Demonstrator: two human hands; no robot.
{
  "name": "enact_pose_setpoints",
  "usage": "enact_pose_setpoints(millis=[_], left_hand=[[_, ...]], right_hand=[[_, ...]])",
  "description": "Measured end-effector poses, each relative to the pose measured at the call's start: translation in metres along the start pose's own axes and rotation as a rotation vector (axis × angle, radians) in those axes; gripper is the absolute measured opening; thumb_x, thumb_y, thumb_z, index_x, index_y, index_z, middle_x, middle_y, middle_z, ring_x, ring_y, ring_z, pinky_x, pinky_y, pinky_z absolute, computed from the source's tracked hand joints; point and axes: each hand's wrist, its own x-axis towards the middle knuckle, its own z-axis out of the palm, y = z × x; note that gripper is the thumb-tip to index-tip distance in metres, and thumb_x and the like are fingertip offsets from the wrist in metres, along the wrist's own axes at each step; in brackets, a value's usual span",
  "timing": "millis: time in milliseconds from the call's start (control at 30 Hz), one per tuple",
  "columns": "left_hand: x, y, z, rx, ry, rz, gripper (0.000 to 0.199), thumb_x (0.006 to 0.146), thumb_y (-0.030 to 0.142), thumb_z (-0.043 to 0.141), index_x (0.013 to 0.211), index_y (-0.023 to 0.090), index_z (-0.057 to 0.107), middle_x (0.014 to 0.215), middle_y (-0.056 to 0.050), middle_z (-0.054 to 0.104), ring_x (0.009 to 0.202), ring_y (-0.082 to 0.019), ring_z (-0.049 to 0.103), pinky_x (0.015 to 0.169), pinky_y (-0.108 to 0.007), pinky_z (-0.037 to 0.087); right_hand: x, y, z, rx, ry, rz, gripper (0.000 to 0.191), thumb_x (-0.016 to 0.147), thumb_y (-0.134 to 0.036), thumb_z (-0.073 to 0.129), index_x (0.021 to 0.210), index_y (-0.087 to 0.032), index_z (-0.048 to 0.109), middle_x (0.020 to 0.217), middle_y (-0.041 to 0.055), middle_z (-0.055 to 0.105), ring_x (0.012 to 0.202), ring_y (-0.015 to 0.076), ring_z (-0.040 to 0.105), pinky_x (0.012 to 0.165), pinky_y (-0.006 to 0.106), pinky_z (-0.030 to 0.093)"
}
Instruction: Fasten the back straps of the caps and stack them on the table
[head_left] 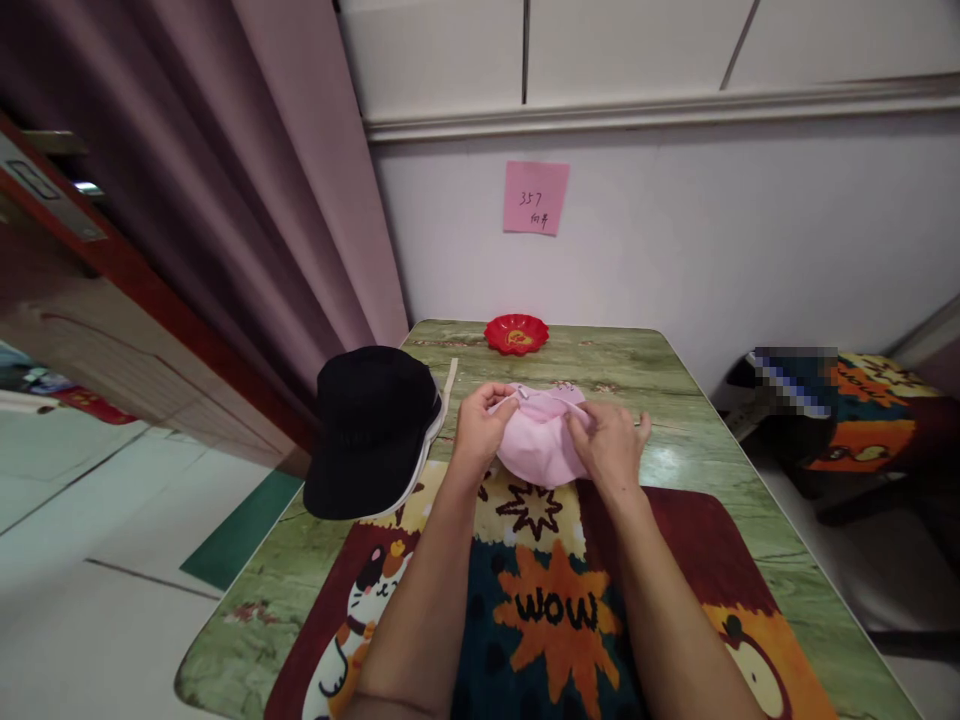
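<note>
A pink cap [544,445] is held between my two hands above the middle of the table, its strap edge facing up with a small buckle near the left side. My left hand [484,425] pinches the left part of that edge between thumb and fingers. On the right side, my right hand [611,440] grips the edge the same way. A black cap [371,425] with a pale brim edge lies to the left of my left hand, with a light strip [451,378] standing out beside it.
A red scalloped dish [517,334] sits at the back of the green marbled table [697,440]. A patterned mat [555,610] lies under my forearms. On the wall is a pink note [535,198]. A curtain hangs at left; a covered stool [862,420] stands at right.
</note>
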Motion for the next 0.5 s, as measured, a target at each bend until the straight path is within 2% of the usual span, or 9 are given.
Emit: enact_pose_setpoints(millis=[100, 200, 300, 400, 500], left_hand=[[-0.001, 0.008, -0.004, -0.032, 0.021, 0.033, 0.019, 0.072, 0.03, 0.076, 0.082, 0.016, 0.068, 0.078, -0.002, 0.069, 0.07, -0.013, 0.059, 0.066, -0.022, 0.045], [0.0, 0.012, -0.01, -0.02, 0.037, 0.076, 0.021, 0.073, 0.032, 0.077, 0.083, 0.016, 0.069, 0.08, -0.002, 0.069, 0.071, -0.012, 0.059, 0.066, -0.022, 0.045], [0.001, 0.013, -0.014, -0.003, 0.046, 0.101, 0.024, 0.073, 0.034, 0.08, 0.085, 0.015, 0.07, 0.081, -0.002, 0.069, 0.071, -0.012, 0.059, 0.065, -0.022, 0.045], [0.0, 0.015, -0.015, -0.01, 0.056, 0.108, 0.026, 0.071, 0.035, 0.081, 0.085, 0.015, 0.07, 0.08, -0.002, 0.069, 0.07, -0.012, 0.058, 0.065, -0.022, 0.045], [-0.001, 0.018, -0.015, -0.01, 0.047, 0.127, 0.026, 0.072, 0.035, 0.081, 0.083, 0.016, 0.07, 0.079, -0.002, 0.069, 0.07, -0.013, 0.058, 0.065, -0.022, 0.045]], right_hand=[[0.006, 0.002, -0.011, 0.19, 0.035, 0.065, 0.028, 0.086, -0.039, 0.053, 0.094, -0.021, 0.074, 0.082, 0.007, 0.072, 0.083, 0.0262, 0.061, 0.105, 0.054, 0.031], [0.01, 0.004, -0.022, 0.339, -0.014, 0.108, 0.027, 0.082, -0.038, 0.055, 0.095, -0.022, 0.072, 0.063, -0.0005, 0.062, 0.062, 0.02, 0.053, 0.084, 0.04, 0.043], [0.012, 0.006, -0.032, 0.487, -0.073, 0.117, 0.027, 0.081, -0.045, 0.061, 0.091, -0.022, 0.073, 0.062, -0.002, 0.06, 0.058, 0.0175, 0.049, 0.068, 0.031, 0.041], [0.012, 0.007, -0.036, 0.628, -0.096, 0.121, 0.036, 0.08, -0.055, 0.067, 0.085, -0.021, 0.074, 0.069, 0.0003, 0.064, 0.065, 0.0182, 0.054, 0.063, 0.028, 0.038], [0.012, 0.007, -0.038, 0.712, -0.095, 0.126, 0.033, 0.081, -0.052, 0.068, 0.08, -0.019, 0.073, 0.072, 0.0012, 0.065, 0.067, 0.0173, 0.055, 0.061, 0.027, 0.037]])
